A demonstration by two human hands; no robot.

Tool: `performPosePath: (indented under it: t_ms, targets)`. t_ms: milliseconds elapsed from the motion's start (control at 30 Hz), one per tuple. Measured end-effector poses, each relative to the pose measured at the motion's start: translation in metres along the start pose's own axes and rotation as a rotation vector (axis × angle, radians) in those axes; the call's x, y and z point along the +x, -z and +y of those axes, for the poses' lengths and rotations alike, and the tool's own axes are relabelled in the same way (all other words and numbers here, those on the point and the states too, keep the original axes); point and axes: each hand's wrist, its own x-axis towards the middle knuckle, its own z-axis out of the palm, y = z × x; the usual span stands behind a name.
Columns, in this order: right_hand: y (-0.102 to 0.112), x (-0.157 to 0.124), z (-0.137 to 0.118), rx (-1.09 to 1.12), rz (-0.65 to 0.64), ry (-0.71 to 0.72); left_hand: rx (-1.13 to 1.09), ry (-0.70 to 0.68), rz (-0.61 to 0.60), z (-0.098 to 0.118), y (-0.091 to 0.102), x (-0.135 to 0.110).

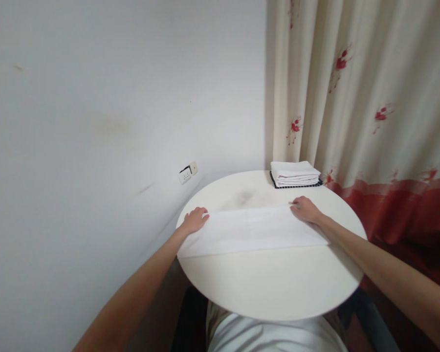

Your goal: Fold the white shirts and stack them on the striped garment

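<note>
A white cloth (253, 231), folded into a long strip, lies across the middle of a round cream table (271, 288). My left hand (195, 219) rests on the strip's far left corner, fingers curled down onto the fabric. At the far right corner my right hand (305, 209) presses on the cloth the same way. Both forearms reach in from the near side.
A stack of folded white cloths (294, 173) sits on a dark tray at the table's far edge. A white wall with a socket (187, 173) stands to the left. A cream curtain with red flowers (366, 98) hangs behind and to the right.
</note>
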Motion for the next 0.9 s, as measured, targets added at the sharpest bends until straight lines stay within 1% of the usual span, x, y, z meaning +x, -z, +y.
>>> performPosePath:
  t_ms: [33, 100, 200, 267, 333, 400, 467, 533, 600, 633, 700, 800, 833, 900]
  targets:
    - [0.002, 0.006, 0.001, 0.01, -0.015, 0.009, 0.0, -0.006, -0.008, 0.007, 0.004, 0.005]
    - [0.005, 0.016, 0.0, 0.038, -0.058, 0.046, -0.018, -0.068, -0.025, 0.03, 0.008, 0.016]
    - [0.004, 0.026, -0.004, 0.074, -0.12, 0.116, -0.084, -0.252, -0.055, 0.083, 0.003, 0.036]
    - [0.001, 0.029, -0.006, 0.079, -0.135, 0.137, -0.125, -0.336, -0.06, 0.12, -0.004, 0.048]
    - [-0.001, 0.029, -0.007, 0.076, -0.136, 0.14, -0.155, -0.362, -0.035, 0.15, -0.012, 0.057]
    - [0.0, 0.027, -0.009, 0.062, -0.141, 0.14, -0.187, -0.349, 0.007, 0.167, -0.02, 0.061]
    - [0.006, 0.026, -0.013, 0.027, -0.125, 0.141, -0.22, -0.321, 0.05, 0.174, -0.027, 0.062]
    - [0.015, 0.025, -0.019, -0.01, -0.058, 0.152, -0.249, -0.295, 0.079, 0.173, -0.033, 0.062]
    - [0.022, 0.025, -0.026, -0.027, 0.022, 0.16, -0.271, -0.283, 0.087, 0.171, -0.036, 0.062]
    - [0.024, 0.025, -0.028, -0.036, 0.041, 0.154, -0.28, -0.278, 0.084, 0.17, -0.037, 0.062]
    - [0.022, 0.024, -0.031, -0.067, 0.006, 0.119, -0.291, -0.267, 0.073, 0.169, -0.038, 0.065]
    - [0.013, 0.021, -0.031, -0.095, -0.106, 0.05, -0.295, -0.249, 0.052, 0.169, -0.037, 0.068]
    - [0.011, 0.02, -0.031, -0.096, -0.12, 0.036, -0.294, -0.244, 0.045, 0.169, -0.036, 0.069]
    - [0.011, 0.017, -0.032, -0.107, -0.107, 0.02, -0.29, -0.239, 0.032, 0.167, -0.035, 0.07]
